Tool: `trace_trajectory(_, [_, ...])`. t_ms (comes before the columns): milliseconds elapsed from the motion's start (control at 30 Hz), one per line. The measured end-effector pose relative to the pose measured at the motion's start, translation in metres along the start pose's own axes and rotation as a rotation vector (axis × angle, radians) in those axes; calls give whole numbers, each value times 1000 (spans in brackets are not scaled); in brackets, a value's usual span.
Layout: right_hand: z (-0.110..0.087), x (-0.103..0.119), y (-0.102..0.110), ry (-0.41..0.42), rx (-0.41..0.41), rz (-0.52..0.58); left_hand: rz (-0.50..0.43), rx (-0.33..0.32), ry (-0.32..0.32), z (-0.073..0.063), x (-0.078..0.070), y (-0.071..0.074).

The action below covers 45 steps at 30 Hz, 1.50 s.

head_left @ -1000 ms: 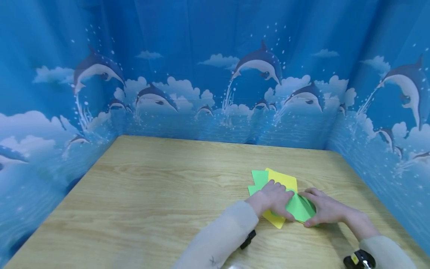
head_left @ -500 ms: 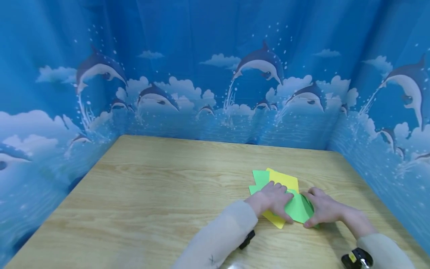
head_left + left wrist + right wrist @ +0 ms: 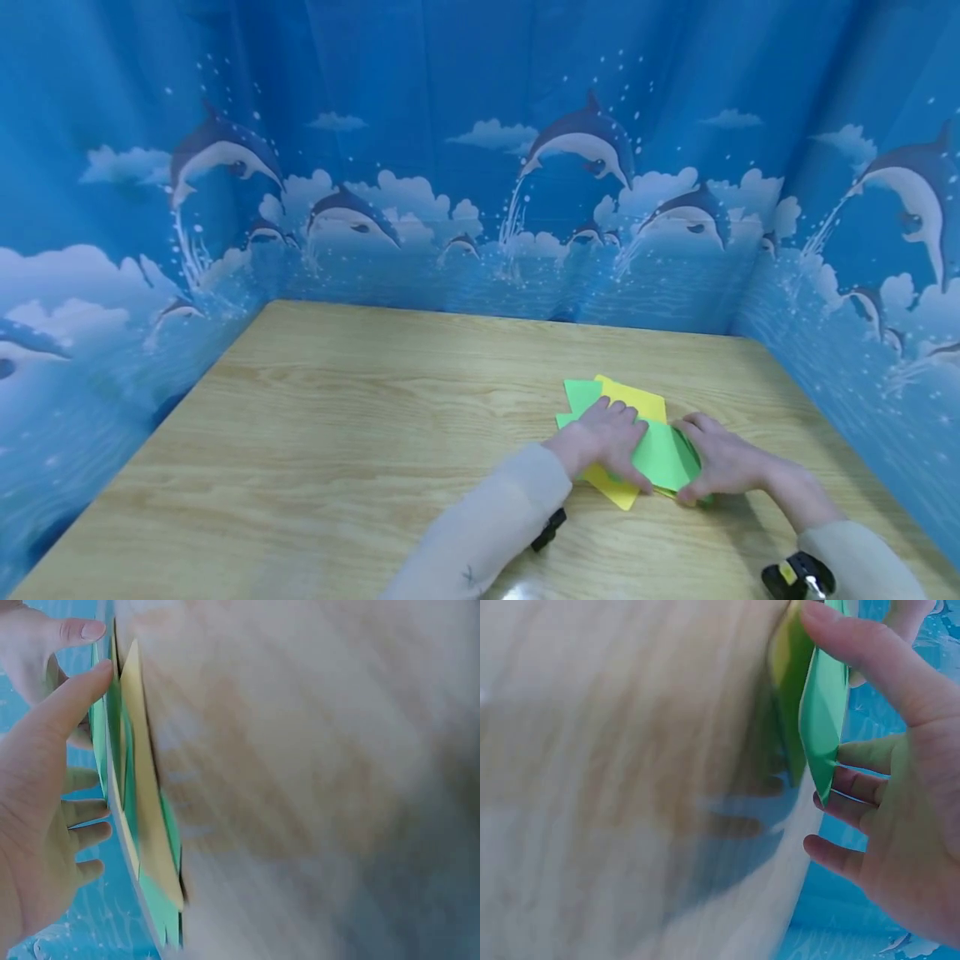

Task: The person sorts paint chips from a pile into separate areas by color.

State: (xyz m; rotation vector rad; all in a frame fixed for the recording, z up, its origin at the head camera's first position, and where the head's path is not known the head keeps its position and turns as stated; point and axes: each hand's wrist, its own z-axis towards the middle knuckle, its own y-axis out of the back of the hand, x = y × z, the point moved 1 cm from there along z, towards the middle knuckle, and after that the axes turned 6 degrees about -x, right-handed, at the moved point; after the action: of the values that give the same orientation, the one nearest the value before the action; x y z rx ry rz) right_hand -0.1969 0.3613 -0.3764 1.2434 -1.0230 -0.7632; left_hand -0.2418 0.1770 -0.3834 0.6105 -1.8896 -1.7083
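Note:
A loose pile of green and yellow paper sheets lies on the table's right half in the head view. On top, a bent green sheet (image 3: 663, 460) bulges up between the two hands. Under it a yellow sheet (image 3: 636, 402) sticks out at the back, and more yellow shows in front. My left hand (image 3: 611, 437) lies over the pile's left part, its thumb at the near edge and its fingers spread on top. With thumb in front and fingers behind, my right hand (image 3: 722, 462) holds the green sheet's right end. In the right wrist view, a yellow sheet (image 3: 789, 682) shows beside it.
The pile rests on a wood-grain table (image 3: 360, 433). A blue dolphin-print curtain (image 3: 420, 150) surrounds its back and sides. Dark wrist devices, one of them the right wrist device (image 3: 798, 577), sit at both sleeves.
My left hand has slid slightly left and back across the pile. Between the hands the green sheet has changed its bend and shows more of its surface. The right hand stays nearly in place.

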Motion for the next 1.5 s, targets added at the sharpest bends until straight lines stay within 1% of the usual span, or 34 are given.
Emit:
trace_trajectory(100, [6,5,5,25,-18,10,14,-15,4,-1,9,4])
trace_trajectory(200, [13,9,9,52,-54,4,30,-34,6,-4,20,7])
trace_trajectory(400, [28,17,10,84,-104,-11,61,-91,11,-17,46,9])
trace_trajectory(600, [48,26,9,77,-98,-14,44,-115,53,-32,76,9])
trace_trajectory(767, [67,38,8,104,-94,-31,44,-139,71,-43,96,7])
trace_trajectory(967, [89,58,6,149,-90,-56,56,-144,93,-59,115,7])
trace_trajectory(1067, [99,67,3,164,-86,-39,53,-144,102,-68,125,6])
trace_trajectory(1233, [116,83,-2,210,-113,-8,47,-155,122,-84,145,3])
trace_trajectory(1333, [127,94,-4,215,-113,-5,42,-149,141,-92,157,1])
trace_trajectory(1500, [145,111,-7,214,-89,-22,-11,-130,193,-104,173,-2])
